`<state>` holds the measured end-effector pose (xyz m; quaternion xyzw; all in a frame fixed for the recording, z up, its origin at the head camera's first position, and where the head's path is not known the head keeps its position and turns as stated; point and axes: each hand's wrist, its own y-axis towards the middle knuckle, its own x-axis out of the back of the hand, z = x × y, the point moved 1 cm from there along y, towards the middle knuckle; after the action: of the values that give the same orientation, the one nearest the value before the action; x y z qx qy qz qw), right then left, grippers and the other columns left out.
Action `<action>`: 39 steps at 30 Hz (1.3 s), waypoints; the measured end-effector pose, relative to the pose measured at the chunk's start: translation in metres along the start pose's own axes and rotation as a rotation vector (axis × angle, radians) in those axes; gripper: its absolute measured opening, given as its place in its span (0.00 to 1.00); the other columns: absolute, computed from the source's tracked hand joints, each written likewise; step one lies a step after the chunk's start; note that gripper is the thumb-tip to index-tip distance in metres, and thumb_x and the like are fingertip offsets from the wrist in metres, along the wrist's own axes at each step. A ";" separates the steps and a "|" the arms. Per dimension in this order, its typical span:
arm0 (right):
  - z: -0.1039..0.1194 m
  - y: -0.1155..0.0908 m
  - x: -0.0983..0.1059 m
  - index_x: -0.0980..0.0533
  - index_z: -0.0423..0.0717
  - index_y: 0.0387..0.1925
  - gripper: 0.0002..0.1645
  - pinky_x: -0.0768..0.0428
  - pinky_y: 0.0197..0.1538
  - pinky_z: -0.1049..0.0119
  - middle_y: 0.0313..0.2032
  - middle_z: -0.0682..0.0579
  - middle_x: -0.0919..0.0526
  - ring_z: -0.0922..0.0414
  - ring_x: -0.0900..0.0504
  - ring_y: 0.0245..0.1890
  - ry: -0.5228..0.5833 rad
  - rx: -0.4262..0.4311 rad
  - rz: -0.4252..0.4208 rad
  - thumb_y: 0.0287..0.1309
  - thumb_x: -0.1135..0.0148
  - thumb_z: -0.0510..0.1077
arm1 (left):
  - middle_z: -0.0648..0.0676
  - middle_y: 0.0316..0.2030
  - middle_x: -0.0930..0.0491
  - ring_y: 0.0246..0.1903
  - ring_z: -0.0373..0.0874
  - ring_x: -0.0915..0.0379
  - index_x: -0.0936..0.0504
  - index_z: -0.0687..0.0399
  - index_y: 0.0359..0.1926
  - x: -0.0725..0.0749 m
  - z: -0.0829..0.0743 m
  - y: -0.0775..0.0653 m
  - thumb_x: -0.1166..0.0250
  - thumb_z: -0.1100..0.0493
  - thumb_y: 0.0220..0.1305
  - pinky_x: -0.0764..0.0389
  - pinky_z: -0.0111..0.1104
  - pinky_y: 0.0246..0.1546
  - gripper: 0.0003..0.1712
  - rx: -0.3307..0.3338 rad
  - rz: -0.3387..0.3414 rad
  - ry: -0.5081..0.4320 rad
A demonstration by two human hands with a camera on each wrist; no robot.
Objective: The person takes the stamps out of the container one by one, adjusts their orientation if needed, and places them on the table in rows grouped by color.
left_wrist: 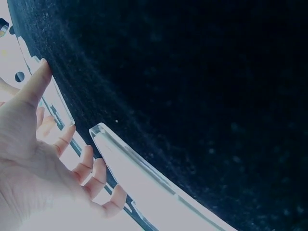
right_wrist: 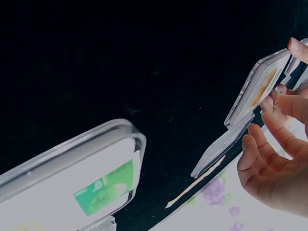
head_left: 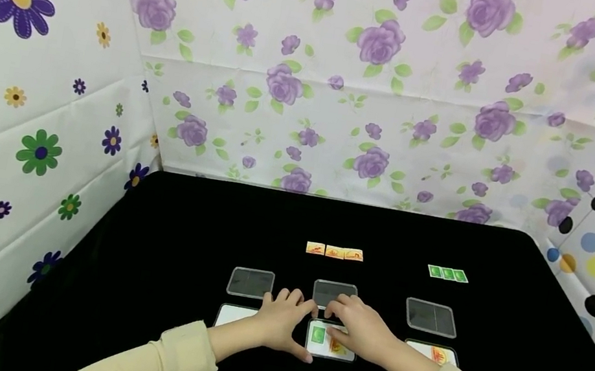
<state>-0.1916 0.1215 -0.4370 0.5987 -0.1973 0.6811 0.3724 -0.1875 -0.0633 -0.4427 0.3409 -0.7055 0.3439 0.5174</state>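
A clear plastic case lies with its lid folded back on the black table. Its white base bears a green card and an orange card. My left hand spans the left side, thumb at the front edge and fingers spread toward the hinge. Over the right side reaches my right hand, fingers loosely bent and thumb above the orange card. In the right wrist view, the right hand shows bent fingers with nothing gripped. The left wrist view shows the left hand with fingers apart.
A second case with a white base lies to the left, partly behind the left forearm. Another case sits right, bearing an orange card and a green card. Farther back are rows of orange cards and green cards.
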 end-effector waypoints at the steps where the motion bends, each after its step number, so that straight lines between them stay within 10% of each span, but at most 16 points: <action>1: 0.000 0.001 -0.001 0.22 0.48 0.37 0.13 0.22 0.36 0.69 0.36 0.55 0.21 0.60 0.24 0.35 -0.003 -0.003 0.003 0.49 0.30 0.46 | 0.48 0.45 0.32 0.43 0.44 0.40 0.31 0.39 0.52 0.000 0.000 0.000 0.28 0.32 0.40 0.36 0.42 0.41 0.40 0.001 0.000 0.003; 39: 0.007 0.003 -0.009 0.23 0.49 0.32 0.16 0.34 0.31 0.74 0.34 0.56 0.24 0.65 0.37 0.29 -0.010 0.015 -0.029 0.42 0.26 0.50 | 0.51 0.49 0.32 0.48 0.48 0.38 0.32 0.41 0.55 -0.002 0.000 -0.002 0.29 0.32 0.40 0.34 0.50 0.46 0.42 0.014 -0.001 -0.001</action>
<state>-0.1889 0.1125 -0.4440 0.6076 -0.1854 0.6741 0.3770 -0.1850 -0.0639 -0.4441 0.3451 -0.7031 0.3485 0.5150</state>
